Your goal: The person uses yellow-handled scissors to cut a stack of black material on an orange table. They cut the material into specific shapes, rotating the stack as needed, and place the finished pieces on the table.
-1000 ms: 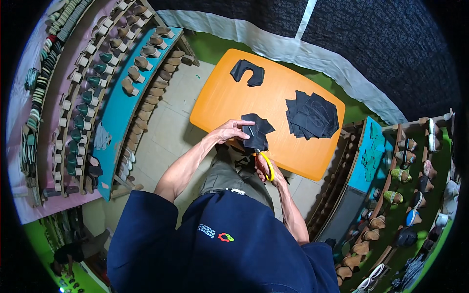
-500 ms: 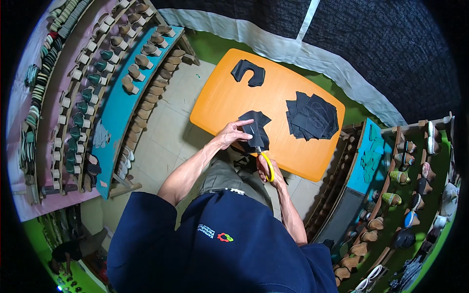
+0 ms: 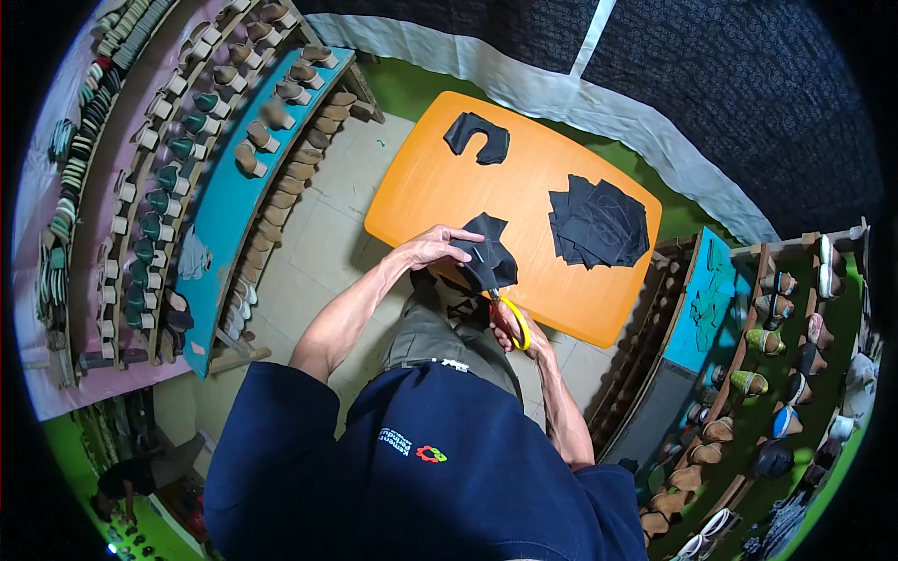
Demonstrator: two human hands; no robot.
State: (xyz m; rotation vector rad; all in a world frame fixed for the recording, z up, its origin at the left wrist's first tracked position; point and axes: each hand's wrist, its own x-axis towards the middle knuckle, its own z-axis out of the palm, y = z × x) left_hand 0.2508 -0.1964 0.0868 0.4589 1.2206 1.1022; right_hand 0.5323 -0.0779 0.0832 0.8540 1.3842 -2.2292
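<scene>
My left hand (image 3: 438,249) pinches a piece of black fabric (image 3: 493,259) over the near edge of the orange table (image 3: 412,201). My right hand (image 3: 510,327) is closed around the yellow handles of a pair of scissors (image 3: 515,318). The scissors' blades meet the near edge of the black piece; how far they are apart is too small to tell. On the table's far left lies a U-shaped stack of black cut pieces (image 3: 464,134). A loose pile of black fabric pieces (image 3: 599,224), with faint light lines on top, rests to the right.
At the left, slanted racks hold rows of shoes (image 3: 150,229), beside a turquoise bench (image 3: 220,220) carrying brown shoes. More shoes (image 3: 748,381) stand on racks at the right, near green scraps (image 3: 713,297). A dark curtain (image 3: 711,103) hangs behind the table. Another person (image 3: 131,477) is at the lower left.
My left hand has shifted slightly left and the black piece has turned a little in it. My right hand with the scissors stays at nearly the same place.
</scene>
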